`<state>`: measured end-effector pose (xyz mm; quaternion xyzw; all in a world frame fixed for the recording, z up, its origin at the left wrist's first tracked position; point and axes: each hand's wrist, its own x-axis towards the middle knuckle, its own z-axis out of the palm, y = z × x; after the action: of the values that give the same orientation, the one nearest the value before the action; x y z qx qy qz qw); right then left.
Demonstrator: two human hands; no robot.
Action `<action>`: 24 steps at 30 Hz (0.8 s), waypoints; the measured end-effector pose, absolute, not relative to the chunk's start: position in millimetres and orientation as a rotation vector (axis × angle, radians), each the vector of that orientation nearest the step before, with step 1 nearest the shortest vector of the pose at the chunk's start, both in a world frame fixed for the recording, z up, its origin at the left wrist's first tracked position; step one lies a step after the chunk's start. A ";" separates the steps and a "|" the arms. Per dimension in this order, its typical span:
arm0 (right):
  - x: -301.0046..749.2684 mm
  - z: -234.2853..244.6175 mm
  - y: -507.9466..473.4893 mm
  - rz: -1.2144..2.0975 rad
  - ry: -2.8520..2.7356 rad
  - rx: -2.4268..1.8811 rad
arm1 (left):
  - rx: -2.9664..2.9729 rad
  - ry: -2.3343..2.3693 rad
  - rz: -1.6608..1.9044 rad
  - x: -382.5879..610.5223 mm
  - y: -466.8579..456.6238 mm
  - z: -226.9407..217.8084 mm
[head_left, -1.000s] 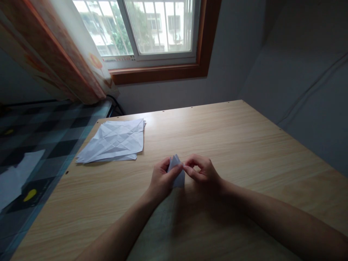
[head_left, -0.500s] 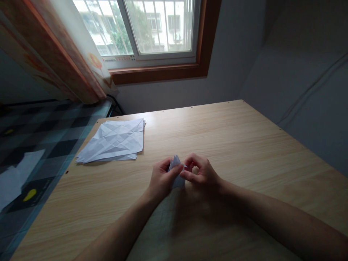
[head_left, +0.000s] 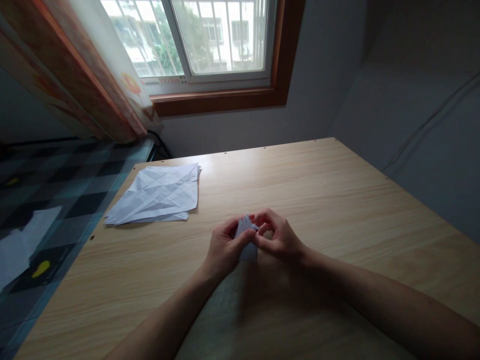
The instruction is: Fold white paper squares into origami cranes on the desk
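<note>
A small piece of folded white paper [head_left: 247, 251] with pointed tips at its top is held between my two hands, above the table. My left hand [head_left: 225, 245] grips it from the left, thumb across its front and fingers behind. From the right, my right hand [head_left: 276, 234] pinches a narrow part at the paper's right side, its fingers curled and the fingertips close to my left thumb. Fingers cover parts of the paper, so its full shape is hidden.
Creased white sheets [head_left: 165, 192] lie stacked at the far left of the wooden table [head_left: 318, 190]. Beyond its left edge is a dark checked cloth [head_left: 75, 195] with more white paper [head_left: 26, 245] on it. A window [head_left: 225, 40] and curtain [head_left: 75, 70] are behind.
My right hand's fingertips have closed in on the folded paper, now touching its right side. The paper and my left hand have shifted slightly right, and the paper has turned a little.
</note>
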<state>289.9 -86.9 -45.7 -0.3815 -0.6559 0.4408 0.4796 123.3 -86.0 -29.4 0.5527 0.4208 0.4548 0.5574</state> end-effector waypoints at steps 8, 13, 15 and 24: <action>287.9 -52.9 -83.0 1.323 -1.446 -0.864 | 1.123 1.002 1.176 127.4 -85.5 -35.3; 287.9 -49.8 -78.8 1.311 -1.283 -0.857 | 1.135 0.925 1.146 127.4 -85.0 -35.9; 288.7 -49.2 -77.0 1.280 -1.224 -0.893 | 1.108 0.920 1.133 127.7 -85.2 -36.1; 286.4 -52.5 -83.0 1.512 -1.289 -0.808 | 1.080 1.027 1.201 121.4 -79.7 -44.3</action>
<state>286.4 -83.0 -52.5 -0.3309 -0.5280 0.6192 0.4779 121.4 -79.7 -44.3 0.4612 0.4386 0.5131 0.5759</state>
